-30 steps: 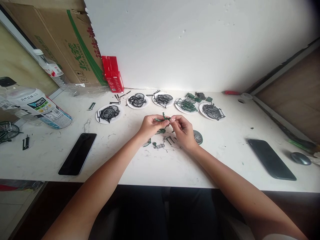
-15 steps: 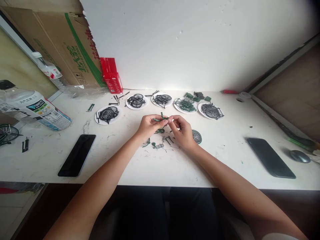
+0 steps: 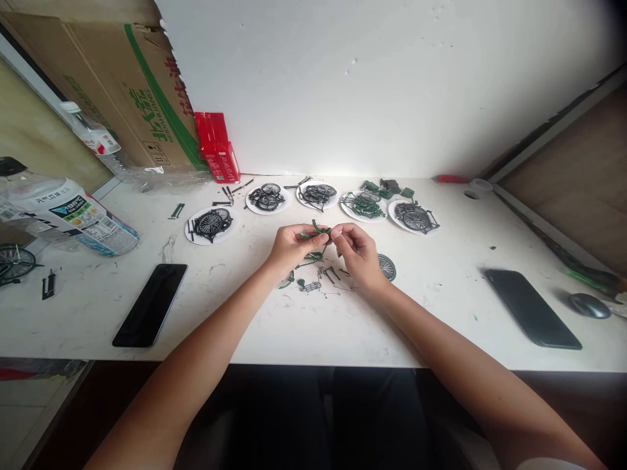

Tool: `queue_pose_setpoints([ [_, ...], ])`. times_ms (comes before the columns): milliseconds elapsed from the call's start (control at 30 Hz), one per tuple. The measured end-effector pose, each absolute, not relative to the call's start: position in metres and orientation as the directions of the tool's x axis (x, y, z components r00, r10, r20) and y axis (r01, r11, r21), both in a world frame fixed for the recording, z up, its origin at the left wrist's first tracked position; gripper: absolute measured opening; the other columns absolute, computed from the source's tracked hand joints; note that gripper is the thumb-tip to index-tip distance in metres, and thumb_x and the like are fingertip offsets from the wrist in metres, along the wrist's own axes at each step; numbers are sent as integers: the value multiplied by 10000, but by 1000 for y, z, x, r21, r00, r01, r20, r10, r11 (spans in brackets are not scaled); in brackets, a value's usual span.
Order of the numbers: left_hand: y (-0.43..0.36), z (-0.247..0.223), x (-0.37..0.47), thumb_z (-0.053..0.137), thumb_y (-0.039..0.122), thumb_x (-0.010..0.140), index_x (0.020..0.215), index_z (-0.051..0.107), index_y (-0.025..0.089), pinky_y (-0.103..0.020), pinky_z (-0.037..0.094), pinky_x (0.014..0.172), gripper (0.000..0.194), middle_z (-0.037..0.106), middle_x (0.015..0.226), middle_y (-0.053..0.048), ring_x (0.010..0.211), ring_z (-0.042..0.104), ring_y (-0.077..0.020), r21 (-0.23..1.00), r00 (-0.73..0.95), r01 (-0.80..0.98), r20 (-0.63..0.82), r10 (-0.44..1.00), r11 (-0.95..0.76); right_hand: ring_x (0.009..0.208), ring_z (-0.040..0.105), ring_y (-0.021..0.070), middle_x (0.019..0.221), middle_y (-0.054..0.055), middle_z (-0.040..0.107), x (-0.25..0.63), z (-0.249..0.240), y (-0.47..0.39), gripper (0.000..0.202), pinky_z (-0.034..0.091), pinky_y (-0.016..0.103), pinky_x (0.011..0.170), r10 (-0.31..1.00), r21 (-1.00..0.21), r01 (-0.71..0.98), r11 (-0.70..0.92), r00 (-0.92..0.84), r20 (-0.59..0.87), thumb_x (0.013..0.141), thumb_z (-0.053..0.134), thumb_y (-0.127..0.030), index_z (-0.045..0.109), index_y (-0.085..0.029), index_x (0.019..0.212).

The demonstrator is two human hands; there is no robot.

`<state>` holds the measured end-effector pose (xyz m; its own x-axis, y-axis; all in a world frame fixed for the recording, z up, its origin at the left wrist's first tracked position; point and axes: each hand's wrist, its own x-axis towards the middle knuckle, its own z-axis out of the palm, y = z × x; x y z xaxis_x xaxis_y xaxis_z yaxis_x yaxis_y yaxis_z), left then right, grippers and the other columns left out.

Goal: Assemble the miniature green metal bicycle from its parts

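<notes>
Between my two hands, just above the white table [image 3: 294, 333], is a small green model bicycle part [image 3: 318, 226] with curved, thin arms. My left hand [image 3: 292, 248] pinches its left side with thumb and forefinger. On its right end the thumb and fingers of my right hand [image 3: 360, 254] are closed, covering some of the part. Below the hands lie small green and silver bicycle pieces [image 3: 312, 286], including short green bars [image 3: 332, 273]. A green-rimmed toy wheel [image 3: 386, 267] rests beside my right wrist, partly hidden by it.
Paper plates [image 3: 232, 236] with dark and green bicycle parts stand in a row behind the hands. A phone [image 3: 149, 305] lies left; a dark flat slab [image 3: 533, 309] and a mouse [image 3: 589, 305] lie right. Bottles [image 3: 93, 219], a red box [image 3: 217, 147] and a carton [image 3: 112, 91] stand at back left.
The green part has tilted slightly, its upper arm leaning further left. The fingers of my right hand have shifted a little on it. My left hand has hardly moved.
</notes>
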<state>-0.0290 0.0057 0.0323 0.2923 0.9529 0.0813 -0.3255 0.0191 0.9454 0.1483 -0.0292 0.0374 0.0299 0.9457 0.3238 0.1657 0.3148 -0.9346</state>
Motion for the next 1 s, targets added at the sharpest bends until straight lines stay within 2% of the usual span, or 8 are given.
queue_pose_setpoints([
  [200,6,31,-28,1024,450,647,1037,850,148,-429,618,946,523,826,1010,-113,954,775,-254,946,264,-325,80,961,10,693,499,144,768,-13,585,146,37,-29,381,409,307,664,956,-956,51,288,39,290,953,756,-601,700,-225,981],
  [400,7,26,-28,1027,469,631,1034,852,155,-397,622,920,540,827,1051,-115,974,763,-246,947,262,-320,118,958,-29,688,487,152,700,-36,443,147,36,-31,406,396,303,635,963,-964,51,260,53,263,933,772,-633,726,-235,1003],
  [1000,7,26,-26,1017,439,668,1030,853,161,-379,626,917,485,833,1038,-105,962,772,-229,949,243,-314,120,963,-39,643,448,148,666,-44,436,148,34,-30,402,359,296,589,953,-945,145,293,38,301,961,730,-640,729,-243,1028],
])
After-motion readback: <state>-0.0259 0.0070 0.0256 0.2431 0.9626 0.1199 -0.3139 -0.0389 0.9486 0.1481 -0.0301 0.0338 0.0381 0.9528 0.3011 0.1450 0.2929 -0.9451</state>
